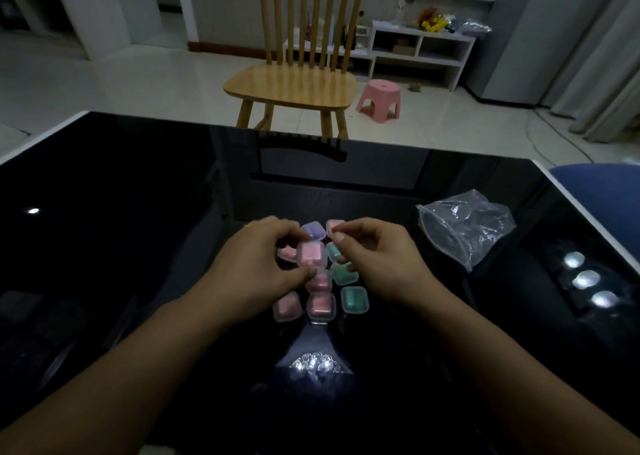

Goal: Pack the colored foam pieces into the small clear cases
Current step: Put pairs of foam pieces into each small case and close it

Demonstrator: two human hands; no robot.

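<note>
My left hand [258, 264] pinches a small clear case with pink foam inside [311, 254], held just above the table. My right hand [375, 257] hovers beside it with curled fingers; its thumb and forefinger meet near a pink case [334, 225], and whether they hold anything is unclear. Several more filled cases lie in a cluster below the hands: a purple case [313, 229], green cases [354, 299] [343, 270] and pink cases [322, 306] [286, 305] [319, 281]. Parts of some cases are hidden by my fingers.
A crumpled clear plastic bag [464, 228] lies to the right on the glossy black table [138, 212]. A wooden chair [294, 84] and a pink stool [379, 98] stand beyond the table's far edge. Lamp reflections glare on the tabletop.
</note>
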